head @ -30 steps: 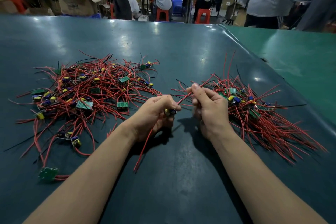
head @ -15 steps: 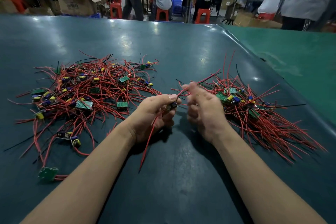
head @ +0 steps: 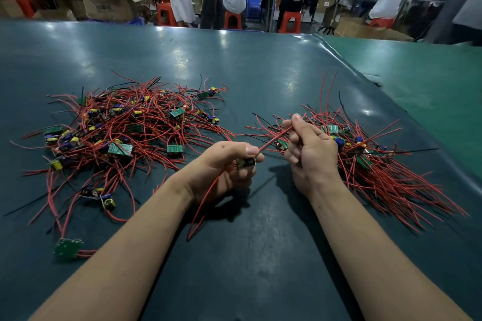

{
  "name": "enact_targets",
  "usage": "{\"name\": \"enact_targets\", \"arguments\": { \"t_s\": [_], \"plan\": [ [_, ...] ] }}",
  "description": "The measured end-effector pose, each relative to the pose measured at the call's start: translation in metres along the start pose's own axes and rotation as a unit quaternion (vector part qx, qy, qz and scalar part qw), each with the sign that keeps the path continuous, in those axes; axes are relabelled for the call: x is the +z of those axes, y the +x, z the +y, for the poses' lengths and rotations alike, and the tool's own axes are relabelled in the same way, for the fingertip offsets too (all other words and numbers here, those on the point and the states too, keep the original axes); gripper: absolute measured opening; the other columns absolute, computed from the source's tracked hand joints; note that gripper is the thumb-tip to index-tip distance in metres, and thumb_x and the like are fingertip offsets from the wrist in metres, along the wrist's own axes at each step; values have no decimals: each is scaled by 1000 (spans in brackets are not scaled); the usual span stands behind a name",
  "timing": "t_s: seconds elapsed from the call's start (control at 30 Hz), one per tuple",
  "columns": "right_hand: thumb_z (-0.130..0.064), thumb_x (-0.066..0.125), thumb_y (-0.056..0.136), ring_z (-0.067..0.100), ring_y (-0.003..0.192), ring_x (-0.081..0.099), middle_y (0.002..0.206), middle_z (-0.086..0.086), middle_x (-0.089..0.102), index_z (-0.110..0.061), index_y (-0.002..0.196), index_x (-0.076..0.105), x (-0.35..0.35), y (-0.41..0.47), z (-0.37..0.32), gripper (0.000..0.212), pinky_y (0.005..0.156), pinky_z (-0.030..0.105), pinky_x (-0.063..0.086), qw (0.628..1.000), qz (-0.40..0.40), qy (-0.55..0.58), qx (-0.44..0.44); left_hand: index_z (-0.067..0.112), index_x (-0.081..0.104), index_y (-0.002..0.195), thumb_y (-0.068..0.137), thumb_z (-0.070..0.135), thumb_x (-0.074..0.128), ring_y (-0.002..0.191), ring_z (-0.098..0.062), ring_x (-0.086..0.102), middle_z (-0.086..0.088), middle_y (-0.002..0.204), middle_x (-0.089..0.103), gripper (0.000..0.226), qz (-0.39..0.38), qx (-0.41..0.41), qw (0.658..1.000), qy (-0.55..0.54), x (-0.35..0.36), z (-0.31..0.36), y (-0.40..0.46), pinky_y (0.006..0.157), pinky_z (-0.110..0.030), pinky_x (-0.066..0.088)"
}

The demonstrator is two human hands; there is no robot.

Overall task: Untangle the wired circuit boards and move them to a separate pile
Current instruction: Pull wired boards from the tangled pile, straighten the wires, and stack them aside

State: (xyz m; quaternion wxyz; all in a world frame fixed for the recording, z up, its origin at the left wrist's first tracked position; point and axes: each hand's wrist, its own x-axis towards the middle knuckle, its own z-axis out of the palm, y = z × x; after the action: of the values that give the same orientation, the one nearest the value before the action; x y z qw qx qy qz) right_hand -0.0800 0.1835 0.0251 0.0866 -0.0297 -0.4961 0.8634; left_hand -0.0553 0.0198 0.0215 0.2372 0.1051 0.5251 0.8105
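left hand [head: 224, 164] grips a board [head: 246, 162], right hand [head: 310, 148] pinches its red wire [head: 272, 141] straight; next, probably onto the pile [head: 386, 172] beside the right hand.

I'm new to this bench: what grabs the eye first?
Two heaps of red-wired boards on the dark table: a tangled pile on the left, a combed pile on the right. Between them, the left hand holds a board while the right hand pinches its wire.

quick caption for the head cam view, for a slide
Left hand grips a small circuit board while right hand pinches its red wire between two piles on the table.
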Motion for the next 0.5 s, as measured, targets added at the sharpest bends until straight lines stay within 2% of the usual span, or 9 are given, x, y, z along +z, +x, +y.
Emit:
{"name": "enact_targets", "arguments": {
  "t_s": [0.1, 0.17, 0.23, 0.3, 0.33, 0.4, 0.43, 0.5],
  "plan": [
    [-17, 52, 100, 4, 34, 27, 49, -5, 45, -5, 74, 64, -2, 2, -2, 31, 33, 16, 20, 999, 34, 33, 13, 11, 74, 69, 56, 29, 82, 42, -7, 35, 3, 45, 42, 23, -18, -5, 1000, -17, -2, 1, -3, 43, -18, 28],
    [-22, 49, 101, 5, 34, 27, 51, -3, 44, -7, 75, 63, -2, 2, -2, 34, 34, 16, 21, 997, 51, 47, 20, 13, 76, 76, 51, 43, 92, 42, -5, 38, 4, 49, 48, 42, -35, 12, 999, -38, -4, 2, -5, 44, -18, 35],
    [-29, 45, 103, 6, 34, 28, 53, -3, 46, -8, 82, 64, -2, 2, -2, 35, 35, 15, 22, 996, 55, 65, 28, 16, 76, 80, 44, 52, 93, 47, -5, 48, 5, 56, 57, 53, -27, 39, 996, -73, -6, 3, -5, 51, -20, 46],
    [-34, 45, 103, 7, 33, 31, 55, -2, 50, -9, 92, 62, -1, 2, -2, 32, 36, 14, 24, 997, 43, 51, 31, 17, 75, 81, 36, 44, 98, 55, -8, 58, 1, 69, 68, 57, -1, 69, 987, -144, -9, 6, -6, 59, -23, 54],
    [-31, 48, 102, 7, 33, 33, 57, -1, 52, -11, 96, 61, 0, 0, 0, 25, 36, 14, 26, 999, 25, 10, 24, 14, 73, 88, 37, 36, 99, 59, -9, 62, -3, 76, 71, 61, 3, 80, 978, -190, -10, 8, -6, 63, -24, 56],
    [-19, 57, 98, 7, 35, 36, 61, 0, 56, -15, 99, 63, 5, -9, 6, 7, 36, 14, 29, 991, -49, -121, 0, 5, 61, 114, 50, 18, 95, 68, -12, 69, -10, 88, 73, 74, -8, 94, 958, -270, -11, 10, -5, 70, -25, 58],
    [-13, 61, 95, 6, 37, 38, 62, -1, 58, -19, 100, 66, 8, -15, 11, 10, 36, 14, 31, 979, -100, -177, -9, 4, 59, 119, 57, 11, 90, 75, -14, 71, -13, 94, 73, 69, -6, 104, 952, -286, -11, 10, -4, 72, -26, 59],
    [-6, 63, 92, 6, 39, 40, 62, -3, 60, -28, 98, 74, 13, -23, 19, 25, 36, 15, 32, 964, -180, -198, -3, 8, 72, 102, 64, 5, 77, 81, -18, 72, -15, 98, 73, 38, 30, 134, 953, -270, -9, 10, -2, 72, -26, 59]
  ]
}}
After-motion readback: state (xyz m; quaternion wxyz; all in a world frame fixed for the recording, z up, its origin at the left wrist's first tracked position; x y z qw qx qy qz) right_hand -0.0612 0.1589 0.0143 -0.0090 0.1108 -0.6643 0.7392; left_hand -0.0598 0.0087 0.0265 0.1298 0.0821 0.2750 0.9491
